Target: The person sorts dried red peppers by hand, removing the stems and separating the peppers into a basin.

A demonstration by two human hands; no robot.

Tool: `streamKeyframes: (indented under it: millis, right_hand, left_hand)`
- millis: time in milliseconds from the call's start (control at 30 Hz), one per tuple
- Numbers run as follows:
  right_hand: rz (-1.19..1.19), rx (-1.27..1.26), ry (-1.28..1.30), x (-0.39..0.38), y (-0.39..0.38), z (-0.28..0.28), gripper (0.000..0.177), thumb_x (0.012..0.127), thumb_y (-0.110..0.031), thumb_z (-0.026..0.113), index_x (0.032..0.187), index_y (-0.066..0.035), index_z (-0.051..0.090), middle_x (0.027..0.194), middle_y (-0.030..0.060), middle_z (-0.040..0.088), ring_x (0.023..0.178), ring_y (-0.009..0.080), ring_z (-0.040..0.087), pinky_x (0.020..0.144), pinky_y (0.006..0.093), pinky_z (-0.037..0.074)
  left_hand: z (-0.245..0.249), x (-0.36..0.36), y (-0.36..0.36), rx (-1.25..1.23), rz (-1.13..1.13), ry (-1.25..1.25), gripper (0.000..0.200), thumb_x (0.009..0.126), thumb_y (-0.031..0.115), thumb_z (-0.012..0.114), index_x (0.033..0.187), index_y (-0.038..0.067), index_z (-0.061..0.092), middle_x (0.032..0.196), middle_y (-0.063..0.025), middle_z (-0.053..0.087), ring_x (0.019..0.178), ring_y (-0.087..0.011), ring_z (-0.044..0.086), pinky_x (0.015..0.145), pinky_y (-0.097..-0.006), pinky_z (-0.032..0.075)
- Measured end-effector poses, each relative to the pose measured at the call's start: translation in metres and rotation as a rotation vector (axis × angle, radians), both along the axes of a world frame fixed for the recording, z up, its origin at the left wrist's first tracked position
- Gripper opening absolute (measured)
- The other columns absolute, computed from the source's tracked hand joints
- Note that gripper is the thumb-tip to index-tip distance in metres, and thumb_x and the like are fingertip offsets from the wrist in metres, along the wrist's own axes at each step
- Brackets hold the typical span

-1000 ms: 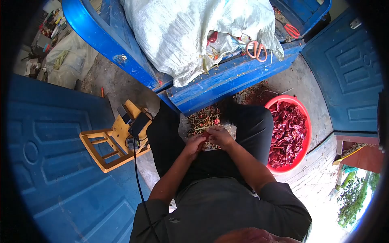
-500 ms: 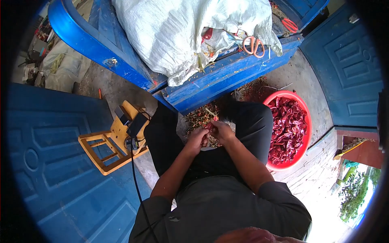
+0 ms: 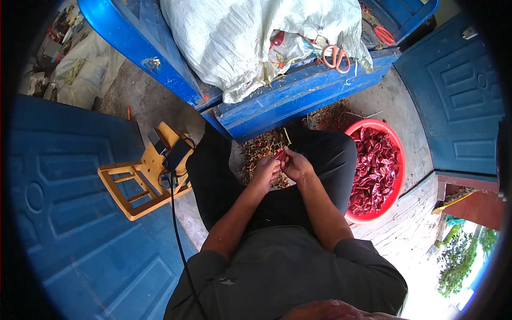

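I sit with my knees apart, and both hands meet between them. My left hand and my right hand pinch one red dried chili from either side, fingers closed on it. On the ground under my hands lies a heap of chili stems and scraps. To my right stands a red basin filled with dark red chili pieces.
A blue cart stands ahead, carrying a white woven sack and orange-handled scissors. At my left is a yellow wooden stool with a dark device and a black cable. Blue doors flank both sides.
Both hands have risen slightly, away from my lap, still working the same chili. The camera view has shifted a little; nothing else has moved.
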State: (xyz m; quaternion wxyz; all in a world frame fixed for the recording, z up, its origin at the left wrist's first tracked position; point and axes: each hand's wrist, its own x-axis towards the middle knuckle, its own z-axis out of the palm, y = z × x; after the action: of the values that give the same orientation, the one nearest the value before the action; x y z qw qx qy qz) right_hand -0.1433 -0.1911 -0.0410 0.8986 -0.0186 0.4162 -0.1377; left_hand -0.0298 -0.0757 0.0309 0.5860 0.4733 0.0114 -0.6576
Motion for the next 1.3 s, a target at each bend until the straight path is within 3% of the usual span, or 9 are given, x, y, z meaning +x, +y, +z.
streamKeyframes:
  millis: [333,567,767,867,967,1067,1100,1200,1300]
  right_hand:
    - [0.029,-0.119,0.222,0.008,0.008,0.018,0.015,0.1,-0.022,0.061,0.09,-0.01,0.064,0.072,-0.0032,0.06,0.057,0.0074,0.052,0.051,0.0226,0.043]
    - [-0.02,-0.07,0.101,0.01,0.003,0.017,0.014,0.1,-0.019,0.059,0.093,-0.007,0.062,0.075,0.0023,0.062,0.06,0.0102,0.056,0.049,0.0212,0.046]
    - [-0.198,-0.135,0.067,0.016,0.005,0.07,0.012,0.102,-0.013,0.054,0.095,-0.004,0.059,0.08,0.0035,0.06,0.068,0.0168,0.058,0.064,0.0286,0.048]
    - [-0.399,-0.092,-0.039,-0.025,-0.053,0.037,0.008,0.102,-0.018,0.056,0.098,-0.014,0.061,0.079,-0.0036,0.058,0.062,0.0059,0.053,0.051,0.0217,0.043]
    - [-0.071,-0.43,0.106,-0.024,-0.052,0.083,0.014,0.098,-0.023,0.062,0.092,-0.011,0.065,0.084,-0.0001,0.063,0.064,0.0066,0.056,0.058,0.0227,0.046]
    - [0.417,-0.813,0.384,-0.024,-0.036,0.072,0.015,0.094,-0.017,0.065,0.104,-0.006,0.069,0.095,0.0038,0.066,0.07,0.0107,0.061,0.066,0.0255,0.051]
    - [0.417,-0.809,0.377,-0.024,-0.031,0.063,0.015,0.094,-0.017,0.065,0.104,-0.006,0.069,0.095,0.0038,0.066,0.07,0.0107,0.061,0.066,0.0255,0.051]
    - [0.732,-1.664,0.548,-0.03,-0.013,0.045,0.043,0.08,-0.012,0.072,0.121,0.0,0.065,0.117,0.0181,0.066,0.105,0.0317,0.066,0.09,0.0378,0.053]
    - [0.857,-1.94,0.524,-0.028,-0.003,0.051,0.053,0.078,-0.006,0.073,0.13,-0.004,0.062,0.129,0.0195,0.061,0.113,0.0304,0.064,0.095,0.0359,0.051]
  left_hand:
    - [-0.008,0.002,0.011,0.02,0.011,-0.04,0.008,0.091,0.015,0.055,0.096,0.012,0.05,0.063,0.0076,0.041,0.045,-0.004,0.035,0.039,-0.0227,0.024]
    - [-0.019,-0.002,0.004,0.089,0.031,-0.098,0.014,0.098,0.025,0.056,0.103,0.012,0.059,0.064,0.0104,0.041,0.048,-0.0021,0.036,0.04,-0.0209,0.025]
    - [0.009,0.004,-0.001,-0.061,0.013,-0.12,0.009,0.093,0.016,0.053,0.097,0.008,0.056,0.063,0.0072,0.04,0.046,-0.0031,0.034,0.04,-0.0217,0.026]
    - [0.025,0.029,0.016,-0.107,0.09,-0.087,0.01,0.091,0.016,0.053,0.094,0.007,0.056,0.059,0.0073,0.038,0.042,-0.0035,0.032,0.038,-0.0213,0.023]
    - [-0.001,0.057,0.065,0.065,0.102,-0.113,0.009,0.09,0.014,0.052,0.095,0.007,0.056,0.059,0.0068,0.037,0.041,-0.0042,0.032,0.038,-0.0224,0.024]
    - [-0.006,0.059,0.081,0.024,0.119,-0.073,0.008,0.09,0.012,0.051,0.095,0.007,0.055,0.059,0.0065,0.036,0.042,-0.005,0.032,0.039,-0.0231,0.025]
    - [-0.003,0.058,0.077,0.029,0.122,-0.078,0.008,0.09,0.012,0.051,0.095,0.007,0.055,0.059,0.0065,0.036,0.042,-0.005,0.032,0.039,-0.0231,0.025]
    - [0.014,0.042,0.051,-0.085,0.177,-0.02,0.004,0.09,0.01,0.052,0.094,0.009,0.051,0.061,0.0059,0.039,0.044,-0.0055,0.034,0.041,-0.0231,0.027]
    - [0.009,0.037,0.039,-0.081,0.175,0.007,0.004,0.09,0.011,0.052,0.094,0.01,0.051,0.061,0.006,0.039,0.046,-0.0053,0.035,0.042,-0.0231,0.026]
